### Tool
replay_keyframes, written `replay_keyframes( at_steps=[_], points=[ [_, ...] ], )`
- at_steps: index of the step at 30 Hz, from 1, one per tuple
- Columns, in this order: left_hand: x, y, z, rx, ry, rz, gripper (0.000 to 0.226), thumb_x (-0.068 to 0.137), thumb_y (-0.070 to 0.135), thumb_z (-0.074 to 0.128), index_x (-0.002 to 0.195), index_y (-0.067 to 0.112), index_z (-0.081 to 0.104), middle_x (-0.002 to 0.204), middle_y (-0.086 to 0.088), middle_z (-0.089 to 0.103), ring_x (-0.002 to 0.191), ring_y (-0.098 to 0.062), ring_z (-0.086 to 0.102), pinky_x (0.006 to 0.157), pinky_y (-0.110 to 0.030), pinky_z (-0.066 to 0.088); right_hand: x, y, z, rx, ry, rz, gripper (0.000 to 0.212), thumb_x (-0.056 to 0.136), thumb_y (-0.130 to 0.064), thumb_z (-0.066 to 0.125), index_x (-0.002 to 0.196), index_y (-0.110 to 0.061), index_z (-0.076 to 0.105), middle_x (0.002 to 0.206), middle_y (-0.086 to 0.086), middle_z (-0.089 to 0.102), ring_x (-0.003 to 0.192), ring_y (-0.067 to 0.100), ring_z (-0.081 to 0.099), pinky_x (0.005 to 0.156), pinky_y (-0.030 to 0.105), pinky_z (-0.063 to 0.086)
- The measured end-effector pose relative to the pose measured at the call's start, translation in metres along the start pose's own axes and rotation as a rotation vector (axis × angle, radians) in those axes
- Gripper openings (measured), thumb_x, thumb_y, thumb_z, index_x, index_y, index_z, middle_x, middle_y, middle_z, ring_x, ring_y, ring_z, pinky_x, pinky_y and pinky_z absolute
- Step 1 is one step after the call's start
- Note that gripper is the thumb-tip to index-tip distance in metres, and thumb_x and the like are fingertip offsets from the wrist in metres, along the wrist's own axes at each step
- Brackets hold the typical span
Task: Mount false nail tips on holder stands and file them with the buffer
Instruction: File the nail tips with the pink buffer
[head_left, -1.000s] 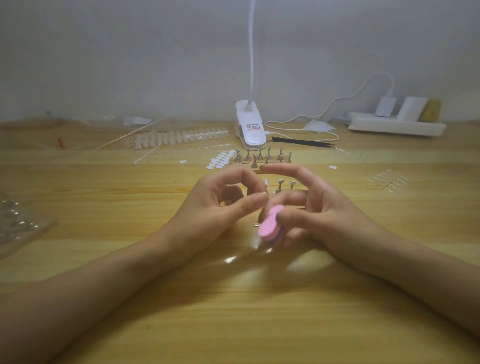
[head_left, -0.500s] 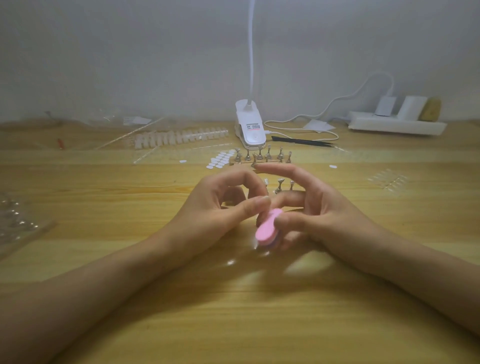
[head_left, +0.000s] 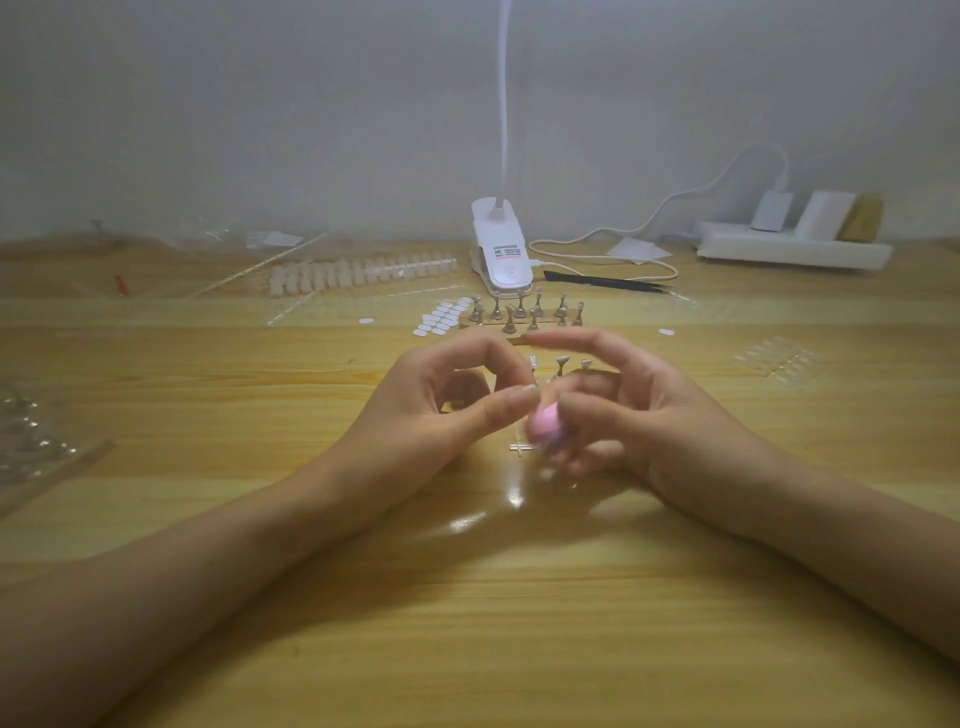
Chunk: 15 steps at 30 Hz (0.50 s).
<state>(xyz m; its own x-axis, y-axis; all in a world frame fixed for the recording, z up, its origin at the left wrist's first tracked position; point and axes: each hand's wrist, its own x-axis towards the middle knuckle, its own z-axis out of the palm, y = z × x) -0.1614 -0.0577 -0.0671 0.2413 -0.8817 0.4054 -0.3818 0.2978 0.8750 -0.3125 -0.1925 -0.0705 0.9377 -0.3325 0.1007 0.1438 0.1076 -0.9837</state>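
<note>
Close together: left hand (head_left: 426, 410) curled, right hand (head_left: 660, 415) pinching pink buffer (head_left: 543, 422).

The single wide camera on my head looks forward and down, close over my left hand (head_left: 415, 415) and right hand (head_left: 670, 415) at the surface (head_left: 467, 649), the wall (head_left: 311, 130) beyond.

Left hand (head_left: 431, 415) and right hand (head_left: 670, 415) close together over wooden table (head_left: 467, 623), right thumb and fingers gripping blurred pink buffer (head_left: 543, 423), left thumb and forefinger tips pinched just beside it, contents hidden, metal holder stands (head_left: 524, 312) beyond, white clip lamp (head_left: 502, 254) behind.
</note>
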Motion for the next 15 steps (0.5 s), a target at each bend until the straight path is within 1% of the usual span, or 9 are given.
replay_keyframes(
  at_steps=[1, 2, 5, 7, 8, 10, 11, 12, 15],
  points=[
    [0.0, -0.0002, 0.0, 0.002, -0.002, 0.003, 0.012, 0.087, 0.022, 0.067, 0.08, 0.014, 0.061, 0.081, 0.007, 0.062, 0.074, -0.041, 0.056, 0.067, -0.043, 0.045, -0.0016, 0.0001, 0.0017, -0.044, -0.066, -0.004, 0.062, 0.079, -0.016, 0.077, 0.136, -0.026, 0.053, 0.092, 0.01, 0.072, 0.077, 0.025, 0.074, 0.063, 0.026, 0.059],
    [0.0001, -0.0002, 0.0002, 0.01, -0.006, 0.005, 0.01, 0.087, 0.021, 0.066, 0.08, 0.014, 0.061, 0.081, 0.006, 0.062, 0.074, -0.04, 0.058, 0.068, -0.044, 0.046, -0.0026, -0.0002, 0.0032, -0.058, -0.089, -0.007, 0.063, 0.079, -0.016, 0.076, 0.136, -0.028, 0.053, 0.093, 0.01, 0.072, 0.079, 0.028, 0.075, 0.064, 0.028, 0.059],
    [0.001, 0.0, 0.0004, 0.0, -0.016, -0.009, 0.01, 0.086, 0.022, 0.067, 0.079, 0.017, 0.062, 0.081, 0.007, 0.062, 0.073, -0.036, 0.057, 0.07, -0.036, 0.044, -0.0012, -0.0003, 0.0023, 0.006, 0.027, -0.014, 0.07, 0.075, -0.02, 0.077, 0.139, -0.025, 0.048, 0.093, 0.012, 0.073, 0.079, 0.027, 0.075, 0.063, 0.028, 0.059],
    [0.0015, -0.0005, -0.0005, -0.021, -0.003, -0.016, 0.01, 0.086, 0.023, 0.066, 0.08, 0.016, 0.062, 0.081, 0.007, 0.062, 0.075, -0.039, 0.055, 0.072, -0.036, 0.042, -0.0015, -0.0006, 0.0014, 0.017, 0.079, -0.026, 0.073, 0.072, -0.023, 0.078, 0.138, -0.025, 0.047, 0.093, 0.013, 0.073, 0.078, 0.025, 0.075, 0.063, 0.027, 0.059],
    [0.0013, -0.0007, -0.001, -0.03, 0.009, -0.017, 0.01, 0.086, 0.023, 0.066, 0.081, 0.016, 0.062, 0.082, 0.005, 0.063, 0.076, -0.042, 0.055, 0.073, -0.037, 0.043, -0.0018, -0.0009, 0.0022, 0.003, 0.064, -0.024, 0.072, 0.074, -0.023, 0.078, 0.138, -0.025, 0.048, 0.093, 0.013, 0.074, 0.078, 0.025, 0.075, 0.064, 0.027, 0.059],
    [0.0008, -0.0006, -0.0009, -0.034, 0.025, -0.01, 0.009, 0.087, 0.022, 0.066, 0.081, 0.016, 0.062, 0.083, 0.002, 0.063, 0.079, -0.045, 0.056, 0.072, -0.043, 0.045, -0.003, -0.0006, 0.0042, -0.074, -0.04, -0.018, 0.069, 0.08, -0.016, 0.08, 0.14, -0.028, 0.048, 0.093, 0.012, 0.074, 0.081, 0.027, 0.075, 0.067, 0.03, 0.06],
    [0.0011, -0.0005, -0.0005, -0.021, 0.018, 0.001, 0.009, 0.087, 0.021, 0.066, 0.081, 0.016, 0.062, 0.083, 0.003, 0.063, 0.078, -0.045, 0.056, 0.07, -0.045, 0.045, -0.0037, -0.0007, 0.0047, -0.101, -0.078, -0.02, 0.069, 0.081, -0.013, 0.08, 0.14, -0.03, 0.048, 0.092, 0.01, 0.074, 0.083, 0.028, 0.074, 0.068, 0.031, 0.06],
    [0.0011, 0.0, -0.0001, -0.004, 0.002, 0.011, 0.009, 0.087, 0.02, 0.066, 0.08, 0.016, 0.062, 0.083, 0.004, 0.062, 0.076, -0.044, 0.057, 0.069, -0.046, 0.046, -0.0033, -0.0011, 0.0049, -0.097, -0.081, -0.018, 0.069, 0.081, -0.014, 0.081, 0.14, -0.031, 0.048, 0.091, 0.009, 0.074, 0.083, 0.028, 0.075, 0.068, 0.031, 0.06],
    [0.0016, 0.0002, -0.0007, -0.016, 0.001, 0.007, 0.009, 0.087, 0.02, 0.066, 0.081, 0.015, 0.062, 0.082, 0.005, 0.062, 0.075, -0.038, 0.058, 0.07, -0.041, 0.045, -0.0012, -0.0021, 0.0027, 0.016, 0.054, -0.005, 0.073, 0.072, -0.023, 0.079, 0.138, -0.027, 0.048, 0.092, 0.013, 0.074, 0.079, 0.025, 0.075, 0.065, 0.027, 0.059]
  ],
)
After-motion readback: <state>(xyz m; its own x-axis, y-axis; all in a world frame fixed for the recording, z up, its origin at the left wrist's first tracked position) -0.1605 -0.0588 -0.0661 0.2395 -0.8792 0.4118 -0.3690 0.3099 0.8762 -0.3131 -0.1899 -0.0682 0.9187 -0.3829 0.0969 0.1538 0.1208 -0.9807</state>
